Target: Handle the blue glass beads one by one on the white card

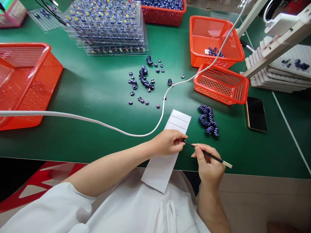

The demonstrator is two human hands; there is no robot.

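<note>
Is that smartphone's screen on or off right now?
Off, it seems: the smartphone lies face up with its screen plain black, nothing lit.

Bare green tabletop (102, 81) lies between the large orange-red plastic basket (43, 84) and scattered dark blue beads (147, 103). Looping white cable (107, 125) crosses left of the hands, then rises past the beads. Narrow gap separates coiled dark bead string (206, 119) from the black-screened phone (257, 114).

Beneath the grip, smooth matt paper (159, 170) is lying over a green tabletop (104, 142) showing a soft sheen; beyond, orange plastic baskets (206, 61) are gleaming.
</note>
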